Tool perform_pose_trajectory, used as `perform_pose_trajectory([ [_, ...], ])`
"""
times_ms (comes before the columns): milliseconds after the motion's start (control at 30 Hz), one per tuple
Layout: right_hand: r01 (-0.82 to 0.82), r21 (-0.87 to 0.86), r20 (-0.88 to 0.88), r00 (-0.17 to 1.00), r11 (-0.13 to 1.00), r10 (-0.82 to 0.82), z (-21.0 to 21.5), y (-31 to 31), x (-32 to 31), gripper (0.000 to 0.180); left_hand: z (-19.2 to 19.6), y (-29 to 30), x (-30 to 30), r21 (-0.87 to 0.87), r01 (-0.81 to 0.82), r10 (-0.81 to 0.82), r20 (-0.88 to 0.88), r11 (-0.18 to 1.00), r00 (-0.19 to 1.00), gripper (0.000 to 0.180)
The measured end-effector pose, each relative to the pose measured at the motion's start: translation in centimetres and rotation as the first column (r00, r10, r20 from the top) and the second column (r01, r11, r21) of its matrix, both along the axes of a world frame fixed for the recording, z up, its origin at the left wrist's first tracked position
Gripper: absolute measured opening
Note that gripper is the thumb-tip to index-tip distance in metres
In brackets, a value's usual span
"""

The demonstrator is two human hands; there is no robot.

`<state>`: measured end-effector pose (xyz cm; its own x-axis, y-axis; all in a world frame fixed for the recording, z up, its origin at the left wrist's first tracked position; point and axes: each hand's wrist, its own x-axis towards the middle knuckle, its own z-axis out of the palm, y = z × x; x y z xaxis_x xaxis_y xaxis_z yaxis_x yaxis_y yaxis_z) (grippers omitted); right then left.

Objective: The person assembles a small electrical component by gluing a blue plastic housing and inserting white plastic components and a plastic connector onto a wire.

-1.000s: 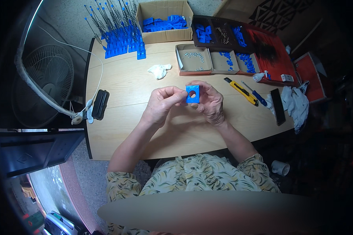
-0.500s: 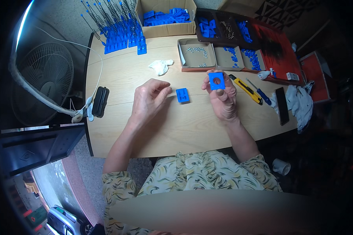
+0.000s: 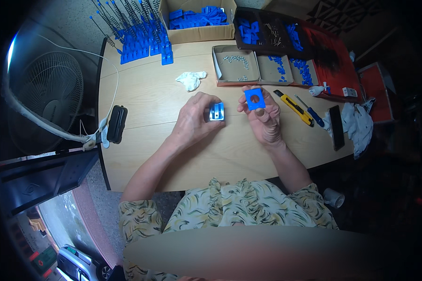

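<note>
seen from above, a person sits at a pale wooden table (image 3: 150,98). the left hand (image 3: 194,119) pinches a small blue ridged plastic block (image 3: 216,112) against the tabletop, fingers closed on it. the right hand (image 3: 263,119) holds up a flat square blue plastic plate with a round hole (image 3: 254,99), gripped at its lower edge. the plate sits just right of and slightly above the block, close but apart.

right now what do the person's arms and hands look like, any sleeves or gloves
Both hands, left and right, are bare: no gloves, and no rings or watch that I can make out. The forearms are bare too. Short ruffled sleeves of a pale top with a dark green leaf print end near the elbows.
</note>
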<state>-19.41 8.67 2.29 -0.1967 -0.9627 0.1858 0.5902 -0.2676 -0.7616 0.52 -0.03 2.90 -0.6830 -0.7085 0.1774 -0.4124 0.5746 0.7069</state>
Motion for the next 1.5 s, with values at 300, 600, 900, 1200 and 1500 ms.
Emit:
perform_pose_trajectory([
  [300, -0.259, 0.017, -0.058, 0.964, 0.966, 0.259, 1.7, -5.3, 2.6, 0.066, 3.4, -2.2, 1.4, 0.452, 0.050, 0.131, -0.359, 0.890, 0.924, 0.059],
  [600, -0.266, -0.048, -0.185, 0.950, 0.963, 0.253, 2.1, -11.0, 4.2, 0.063, 5.3, -5.3, 4.0, 0.805, 0.305, 0.393, -0.533, 0.510, 0.750, 0.061],
  [900, -0.167, -0.195, -0.165, 0.977, 0.966, 0.136, 4.4, -15.5, 4.8, 0.057, 6.1, -9.3, 4.1, 0.766, 0.095, 0.483, -0.490, 0.635, 0.726, 0.035],
  [1200, -0.187, -0.158, -0.165, 0.973, 0.970, 0.160, 3.6, -15.8, 4.5, 0.058, 6.4, -9.4, 3.1, 0.743, 0.074, 0.493, -0.511, 0.665, 0.704, 0.027],
  [1500, -0.222, -0.151, -0.158, 0.967, 0.963, 0.199, 2.9, -15.6, 4.3, 0.057, 7.5, -8.9, 3.5, 0.800, 0.247, 0.535, -0.560, 0.547, 0.633, 0.043],
])
